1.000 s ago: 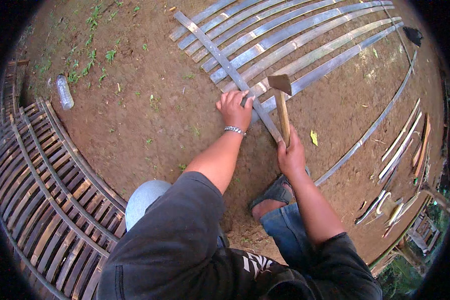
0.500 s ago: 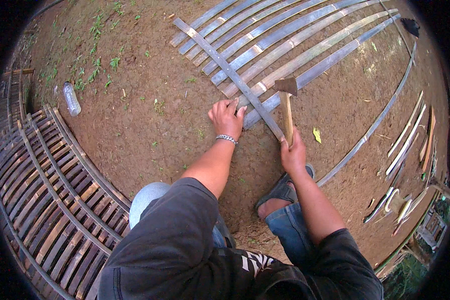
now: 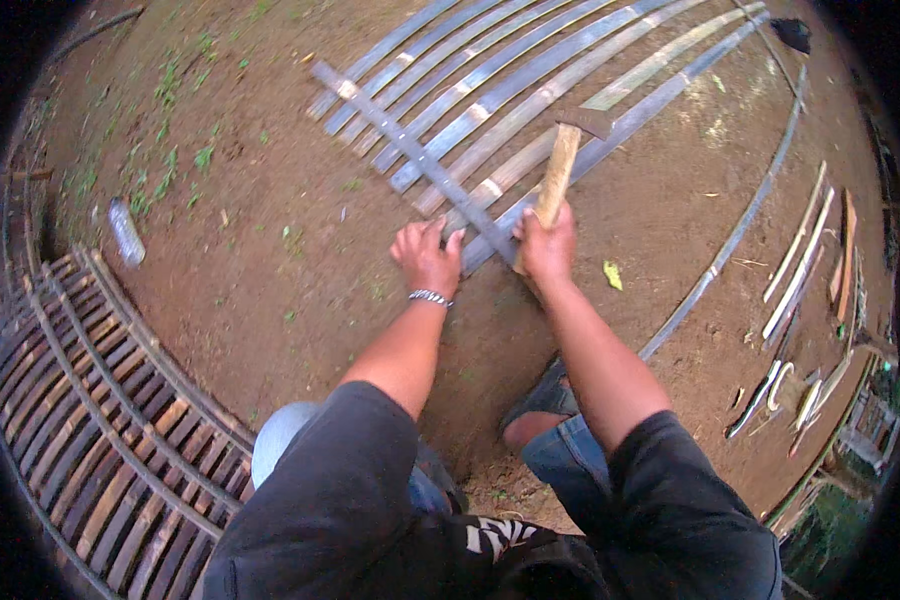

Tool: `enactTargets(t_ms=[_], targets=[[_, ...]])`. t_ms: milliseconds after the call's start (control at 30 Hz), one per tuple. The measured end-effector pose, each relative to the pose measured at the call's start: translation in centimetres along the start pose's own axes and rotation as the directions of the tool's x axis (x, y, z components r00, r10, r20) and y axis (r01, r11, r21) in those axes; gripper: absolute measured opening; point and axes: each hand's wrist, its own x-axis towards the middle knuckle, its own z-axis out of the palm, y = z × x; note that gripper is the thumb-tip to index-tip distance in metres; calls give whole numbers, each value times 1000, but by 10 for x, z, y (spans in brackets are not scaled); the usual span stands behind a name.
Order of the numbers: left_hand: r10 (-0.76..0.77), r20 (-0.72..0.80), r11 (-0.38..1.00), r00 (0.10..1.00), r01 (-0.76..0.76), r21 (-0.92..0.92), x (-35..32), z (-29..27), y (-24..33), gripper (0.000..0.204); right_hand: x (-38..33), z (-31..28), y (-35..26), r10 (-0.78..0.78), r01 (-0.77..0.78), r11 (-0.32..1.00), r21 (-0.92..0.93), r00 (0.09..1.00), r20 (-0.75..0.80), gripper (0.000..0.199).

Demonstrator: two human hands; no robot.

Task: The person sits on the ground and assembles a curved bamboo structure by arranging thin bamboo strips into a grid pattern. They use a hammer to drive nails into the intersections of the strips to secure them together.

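My right hand [image 3: 548,246] is closed round the wooden handle of a hatchet [image 3: 561,165], its dark, rusty head raised over the bamboo slats. At the near end of a bamboo slat [image 3: 495,187], my left hand [image 3: 429,260] is closed, with thumb and fingers about the slat's end. A bamboo crosspiece [image 3: 410,150] lies slantwise across the near ends of several split slats, which fan away toward the far right. Small shiny spots show along this crosspiece where it meets the slats. Its near end is partly hidden behind my right hand.
A finished-looking slatted bamboo panel [image 3: 120,400] lies at left, near a clear plastic bottle [image 3: 125,232]. On the right, a long bamboo strip [image 3: 730,255] curves over the dirt, beside loose sticks [image 3: 805,265] and tools [image 3: 760,398]. A dark object [image 3: 792,35] lies far right.
The hatchet has risen, and my right hand has moved up and left with it. My left hand stays at the slat's end. The whole view has shifted slightly.
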Motion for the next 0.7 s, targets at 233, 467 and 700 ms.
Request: enactTargets(t_ms=[233,467,700], targets=[[56,-19,997,998,-55,50,-5,5,-8,36,75,37,-7,-22,-39,946,-323,983,-181,50],[52,12,998,999,-52,23,-2,0,-3,33,73,34,4,-42,0,981,-194,977,-211,53],[46,16,999,999,-46,25,0,-2,-5,33,70,36,-6,13,-32,993,-115,986,-167,47]])
